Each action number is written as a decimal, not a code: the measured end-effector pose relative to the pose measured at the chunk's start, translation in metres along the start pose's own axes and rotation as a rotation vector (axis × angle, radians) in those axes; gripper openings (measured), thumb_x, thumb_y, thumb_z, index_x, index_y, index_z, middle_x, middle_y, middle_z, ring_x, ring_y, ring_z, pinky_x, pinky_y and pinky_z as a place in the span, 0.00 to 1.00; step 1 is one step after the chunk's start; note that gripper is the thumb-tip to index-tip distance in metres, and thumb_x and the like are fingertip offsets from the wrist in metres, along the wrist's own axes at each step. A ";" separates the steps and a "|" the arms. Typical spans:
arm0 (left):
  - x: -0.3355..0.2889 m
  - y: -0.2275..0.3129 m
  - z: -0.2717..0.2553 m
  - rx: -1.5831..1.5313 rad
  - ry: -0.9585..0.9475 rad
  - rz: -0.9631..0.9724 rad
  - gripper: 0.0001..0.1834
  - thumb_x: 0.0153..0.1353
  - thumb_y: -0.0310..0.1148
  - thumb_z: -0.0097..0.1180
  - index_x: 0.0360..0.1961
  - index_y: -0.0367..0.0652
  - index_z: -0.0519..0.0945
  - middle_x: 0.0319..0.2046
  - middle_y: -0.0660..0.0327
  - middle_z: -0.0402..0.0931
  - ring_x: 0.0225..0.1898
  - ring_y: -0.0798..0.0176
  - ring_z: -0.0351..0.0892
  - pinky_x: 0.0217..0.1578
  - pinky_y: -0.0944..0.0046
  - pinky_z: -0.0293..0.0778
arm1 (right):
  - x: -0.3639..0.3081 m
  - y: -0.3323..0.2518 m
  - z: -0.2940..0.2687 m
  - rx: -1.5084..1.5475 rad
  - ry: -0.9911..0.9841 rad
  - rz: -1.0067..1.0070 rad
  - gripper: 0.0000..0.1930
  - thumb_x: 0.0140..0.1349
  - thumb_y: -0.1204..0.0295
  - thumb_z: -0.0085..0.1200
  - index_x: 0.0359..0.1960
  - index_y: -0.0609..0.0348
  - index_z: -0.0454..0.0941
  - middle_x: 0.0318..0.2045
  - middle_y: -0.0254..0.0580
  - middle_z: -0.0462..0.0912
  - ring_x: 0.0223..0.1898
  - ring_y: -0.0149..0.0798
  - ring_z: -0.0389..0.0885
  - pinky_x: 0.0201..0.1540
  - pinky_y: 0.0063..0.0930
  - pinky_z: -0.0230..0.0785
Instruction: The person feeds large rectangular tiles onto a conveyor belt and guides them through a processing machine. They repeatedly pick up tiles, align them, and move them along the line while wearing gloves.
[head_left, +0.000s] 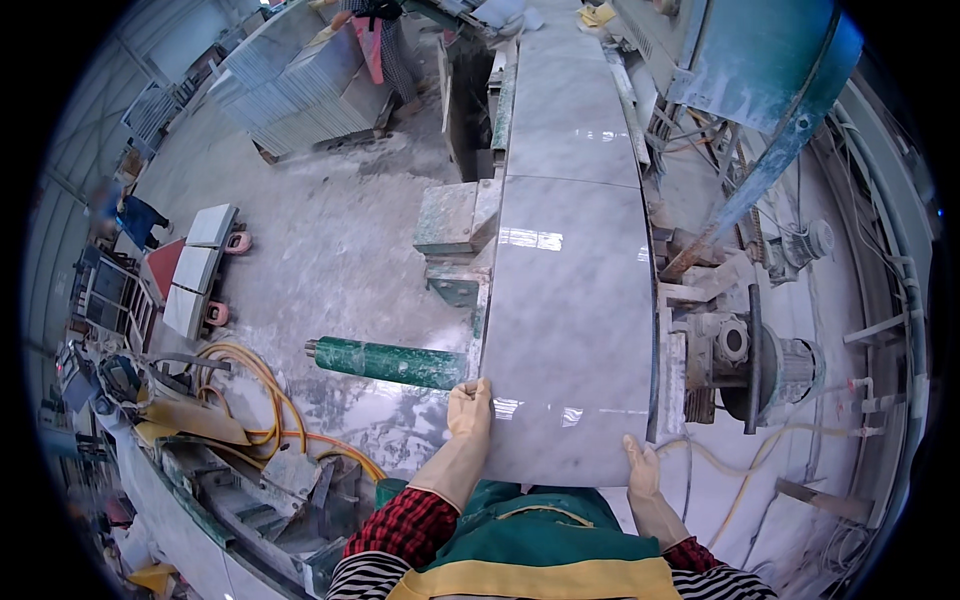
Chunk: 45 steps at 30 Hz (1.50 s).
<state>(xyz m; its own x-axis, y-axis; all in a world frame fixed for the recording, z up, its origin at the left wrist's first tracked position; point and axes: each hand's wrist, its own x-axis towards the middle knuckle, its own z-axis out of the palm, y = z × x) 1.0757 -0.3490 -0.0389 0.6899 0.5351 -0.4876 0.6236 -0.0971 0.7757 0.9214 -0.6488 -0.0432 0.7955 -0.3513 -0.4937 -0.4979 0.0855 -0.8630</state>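
In the head view, the grey near slab [570, 330] lay flat and glossy straight ahead of the person, between the two hands, its long axis running away from the body. Its far end met a second slab [572, 120] at a thin seam. The left hand [468, 408] was curled, pinching the left edge a little ahead of the near corner; the right hand [642, 465] was set closer to the body, at the near right corner, thumb up against the edge. Its other fingers were partly hidden, so whether they gripped could not be told. A green roller [390, 362] jutted out leftward, just beyond the left hand.
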 end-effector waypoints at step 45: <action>-0.035 -0.040 -0.075 -0.005 -0.626 -0.077 0.24 0.82 0.51 0.41 0.34 0.43 0.74 0.20 0.60 0.75 0.15 0.63 0.80 0.20 0.67 0.78 | -0.039 -0.014 0.060 0.531 -0.049 0.454 0.34 0.76 0.48 0.56 0.39 0.80 0.82 0.32 0.64 0.88 0.29 0.47 0.90 0.33 0.34 0.86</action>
<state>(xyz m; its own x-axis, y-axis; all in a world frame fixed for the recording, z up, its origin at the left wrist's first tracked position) 0.9990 -0.3015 -0.0229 0.7283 -0.0525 -0.6832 0.6795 -0.0732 0.7300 0.9184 -0.5808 -0.0179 0.5699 -0.1313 -0.8111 -0.5583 0.6623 -0.4995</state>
